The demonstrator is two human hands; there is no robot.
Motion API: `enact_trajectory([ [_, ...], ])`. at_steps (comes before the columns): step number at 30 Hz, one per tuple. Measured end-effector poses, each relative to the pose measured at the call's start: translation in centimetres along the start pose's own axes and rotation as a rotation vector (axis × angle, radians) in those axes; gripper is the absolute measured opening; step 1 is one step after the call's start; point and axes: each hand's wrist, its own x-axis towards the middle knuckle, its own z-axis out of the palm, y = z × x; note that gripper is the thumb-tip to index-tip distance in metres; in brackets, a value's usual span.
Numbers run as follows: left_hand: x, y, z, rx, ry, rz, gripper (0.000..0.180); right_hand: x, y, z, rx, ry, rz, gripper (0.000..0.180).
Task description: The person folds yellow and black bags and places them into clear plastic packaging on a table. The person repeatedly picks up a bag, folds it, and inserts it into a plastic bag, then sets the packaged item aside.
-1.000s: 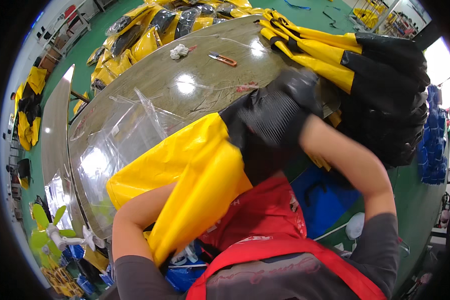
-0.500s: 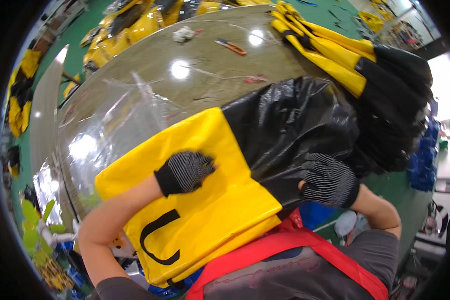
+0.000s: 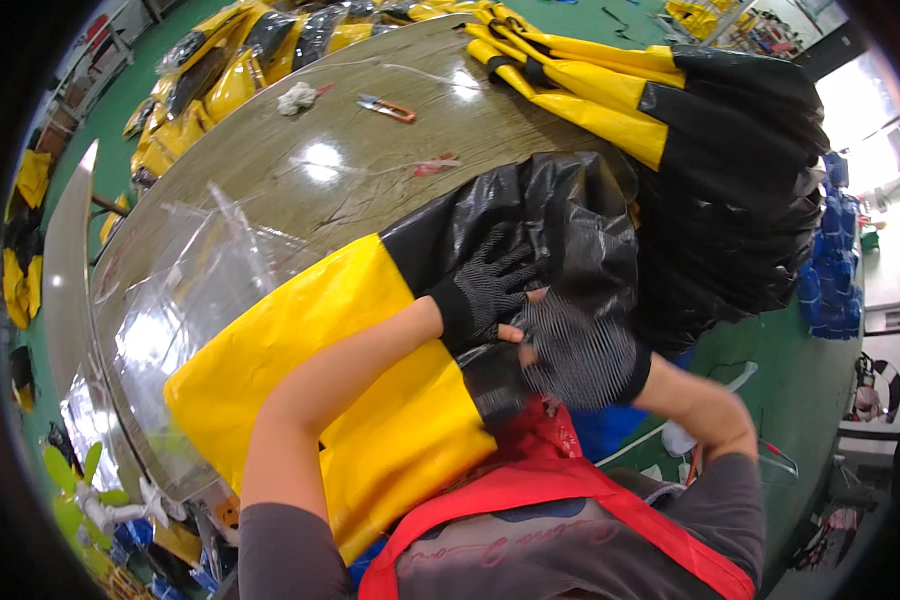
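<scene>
A glossy yellow-and-black coated-fabric bag [image 3: 300, 345] lies across the near side of the table, its yellow part to the left and its black part to the right. My left hand [image 3: 488, 285], in a striped dark fingerless glove, rests on the black part with its fingers spread. Just right of it, my right hand [image 3: 585, 352], in the same kind of glove, is over the black part's near edge. Motion blurs this hand; its bare thumb points toward the left hand, and whether it grips the fabric is unclear.
On the table [image 3: 360, 190] lie orange-handled thread snips [image 3: 387, 108], a white wad [image 3: 297, 98] and clear plastic film [image 3: 185, 290]. Similar bags [image 3: 710, 150] are heaped at the right edge. Wrapped yellow-and-black bags [image 3: 225, 80] lie beyond the table.
My left hand has moved right from the yellow part onto the black part. My right hand has moved left and is close beside it. The bag has shifted a little left.
</scene>
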Motion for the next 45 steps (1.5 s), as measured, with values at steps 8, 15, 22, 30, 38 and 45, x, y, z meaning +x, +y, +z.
enact_trajectory([
  [8,-12.0,6.5,-6.6,0.131,-0.345,-0.216,0.074,20.4,9.9,0.4,0.351,-0.59,-0.108,0.042],
  [15,-32.1,19.0,-19.1,0.054,-0.463,-0.911,0.065,20.9,14.0,4.8,0.558,-0.639,-0.037,0.049],
  [22,-43.3,31.8,-7.3,0.445,1.092,-1.524,0.056,21.0,8.0,3.0,-0.083,-0.61,0.153,0.04],
  [30,-37.8,22.0,-10.4,0.285,1.04,-1.935,0.04,18.5,9.0,5.2,-0.05,-0.349,0.358,0.071],
  [38,-13.6,11.8,-12.0,0.483,0.252,-0.941,0.059,19.0,7.4,6.2,-0.065,-0.156,0.357,0.069],
  [45,-11.1,6.7,-5.5,0.532,0.09,-1.032,0.068,9.6,14.0,3.3,-0.023,0.209,0.382,0.052],
])
